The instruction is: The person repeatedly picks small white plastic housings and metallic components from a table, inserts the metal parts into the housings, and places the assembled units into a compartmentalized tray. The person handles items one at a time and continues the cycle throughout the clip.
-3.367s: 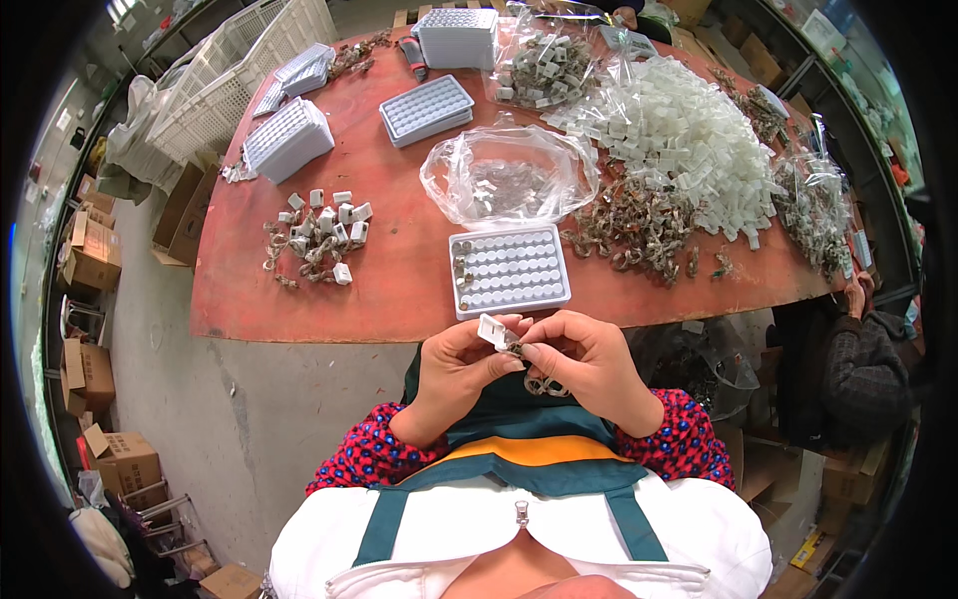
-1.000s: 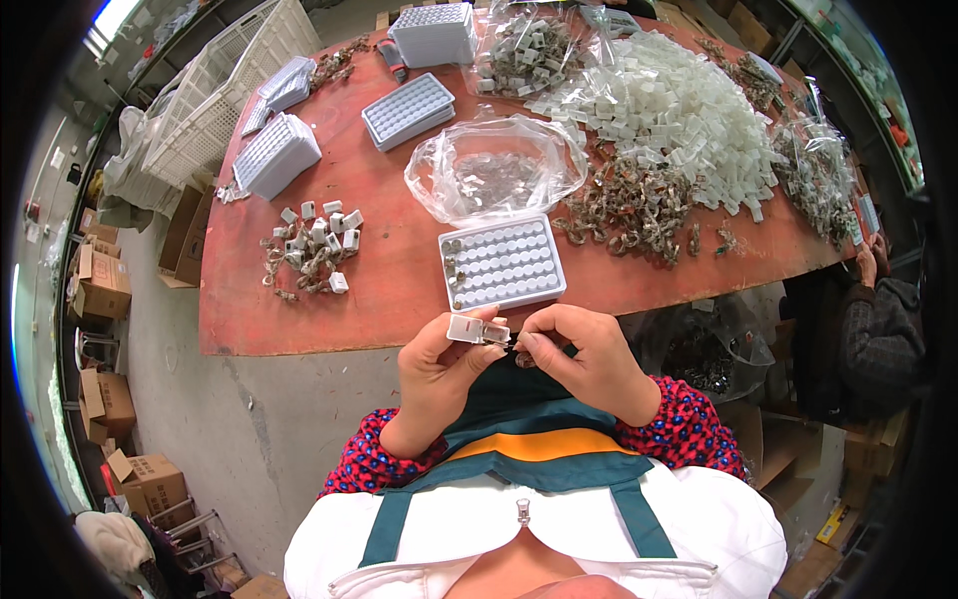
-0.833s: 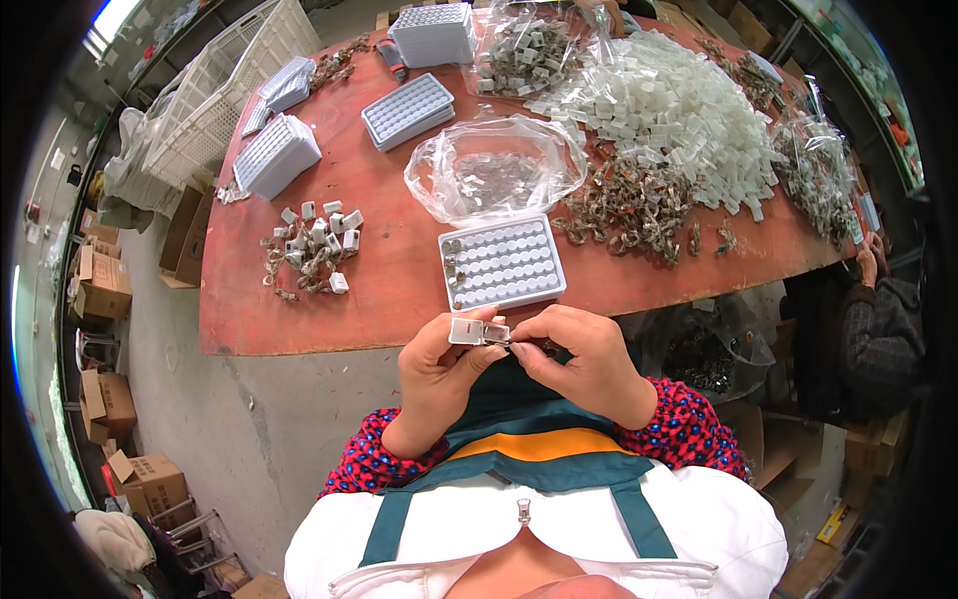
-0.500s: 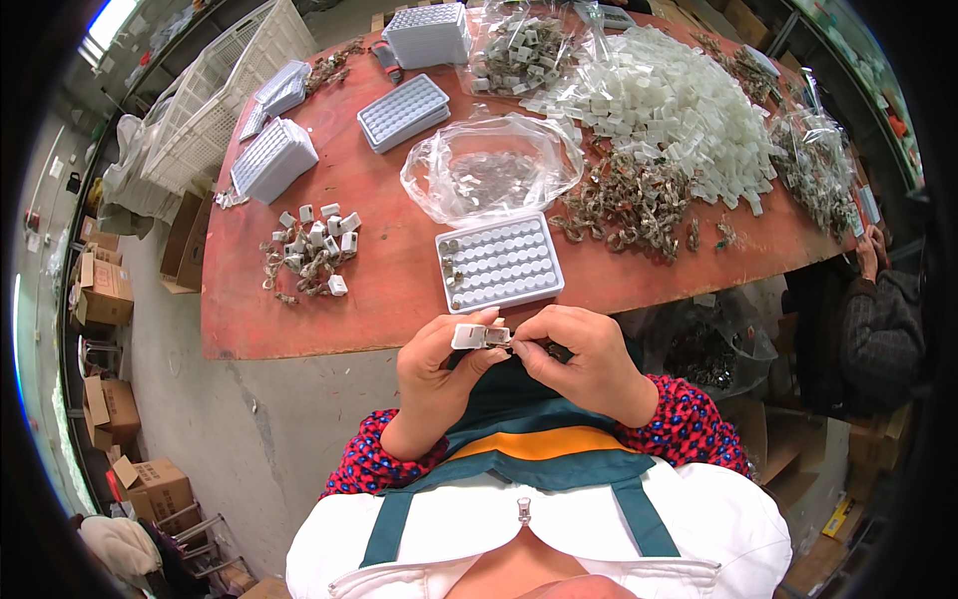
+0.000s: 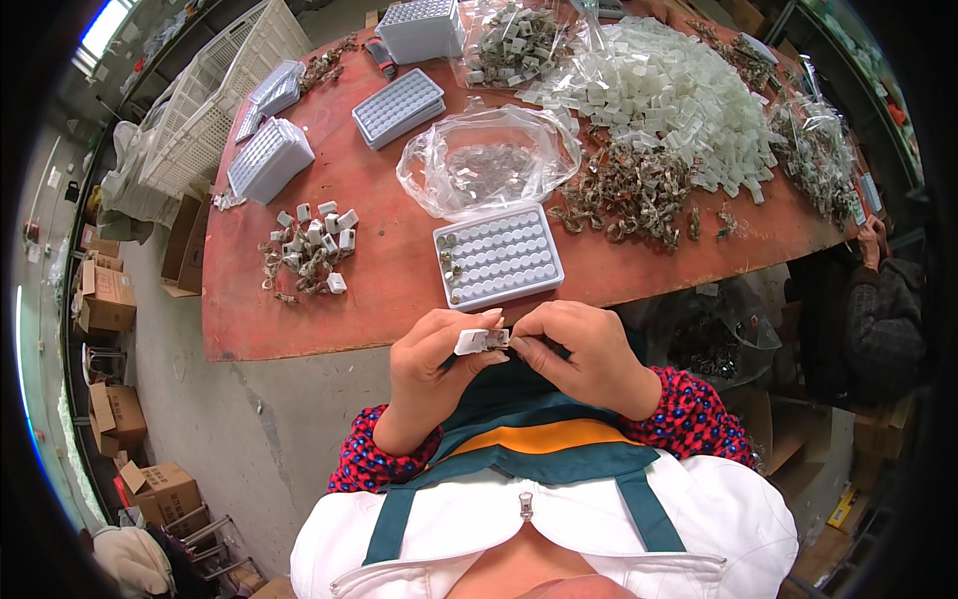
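Observation:
My left hand point(image 5: 436, 357) is closed around a small white plastic housing point(image 5: 470, 341), its fingers and thumb gripping the sides. A small metal part point(image 5: 493, 339) shows at the housing's right end. There the thumb and index finger of my right hand point(image 5: 576, 351) are pinched together, touching that end; whatever they hold is too small to make out. Just beyond my hands, on the table's near edge, lies a white tray point(image 5: 499, 258) with rows of round pockets. A few small metal pieces point(image 5: 448, 268) sit along its left side.
On the red table point(image 5: 379, 290) are a clear plastic bag point(image 5: 489, 170), a heap of white housings point(image 5: 679, 110), tangled metal parts point(image 5: 629, 195) and a small pile of fitted housings point(image 5: 317, 245). Stacked trays point(image 5: 269, 160) stand at left. Another person's hand point(image 5: 871, 240) is at far right.
The white housing has tilted slightly in my left hand. My right fingertips stay pinched at its end. The whole view has shifted a little; nothing on the table has visibly moved.

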The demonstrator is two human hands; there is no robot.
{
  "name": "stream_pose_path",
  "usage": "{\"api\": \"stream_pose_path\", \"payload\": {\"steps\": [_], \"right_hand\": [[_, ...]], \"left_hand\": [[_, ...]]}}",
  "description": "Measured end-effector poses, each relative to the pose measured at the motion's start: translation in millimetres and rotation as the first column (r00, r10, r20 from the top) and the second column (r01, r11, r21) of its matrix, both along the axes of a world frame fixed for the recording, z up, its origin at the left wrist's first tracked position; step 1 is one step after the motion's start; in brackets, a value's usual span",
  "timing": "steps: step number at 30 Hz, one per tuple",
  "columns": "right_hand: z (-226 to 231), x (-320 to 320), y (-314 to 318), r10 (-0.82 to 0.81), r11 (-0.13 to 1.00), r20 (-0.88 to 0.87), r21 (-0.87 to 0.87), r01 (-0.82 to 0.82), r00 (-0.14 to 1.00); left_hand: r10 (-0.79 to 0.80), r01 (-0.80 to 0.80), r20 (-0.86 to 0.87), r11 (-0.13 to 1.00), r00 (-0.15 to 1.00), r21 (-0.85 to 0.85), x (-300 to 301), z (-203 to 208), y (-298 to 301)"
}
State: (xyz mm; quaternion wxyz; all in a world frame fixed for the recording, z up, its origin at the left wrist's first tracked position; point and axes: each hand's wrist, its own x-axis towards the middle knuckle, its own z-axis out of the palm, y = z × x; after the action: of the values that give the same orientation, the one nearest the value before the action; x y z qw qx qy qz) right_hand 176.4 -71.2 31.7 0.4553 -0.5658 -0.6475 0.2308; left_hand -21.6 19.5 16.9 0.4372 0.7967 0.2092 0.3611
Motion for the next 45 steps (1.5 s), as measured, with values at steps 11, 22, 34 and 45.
{"api": "stream_pose_path", "payload": {"steps": [11, 22, 34, 45], "right_hand": [[-21.3, -11.5, 2.4, -0.009, 1.0, -0.161, 0.018, 0.012, 0.987], [-8.3, 4.0, 43.1, -0.037, 0.999, 0.079, -0.035, 0.039, 0.996], [-18.4, -7.2, 101.3, 0.033, 0.997, 0.44, 0.043, -0.058, 0.897], [-11.5, 1.6, 106.4, 0.135, 0.99, 0.378, -0.096, -0.107, 0.916]], "left_hand": [[0.138, 0.144, 0.338, 0.71, 0.931, -0.689, 9.6, -18.5, -19.0], [0.399, 0.161, 0.347, 0.43, 0.849, -0.888, -5.1, -23.1, -6.1], [0.405, 0.154, 0.349, 0.44, 0.845, -0.885, -16.6, -23.5, 6.1], [0.367, 0.206, 0.4, 0.466, 0.84, -0.86, -16.9, -26.0, 4.2]]}}
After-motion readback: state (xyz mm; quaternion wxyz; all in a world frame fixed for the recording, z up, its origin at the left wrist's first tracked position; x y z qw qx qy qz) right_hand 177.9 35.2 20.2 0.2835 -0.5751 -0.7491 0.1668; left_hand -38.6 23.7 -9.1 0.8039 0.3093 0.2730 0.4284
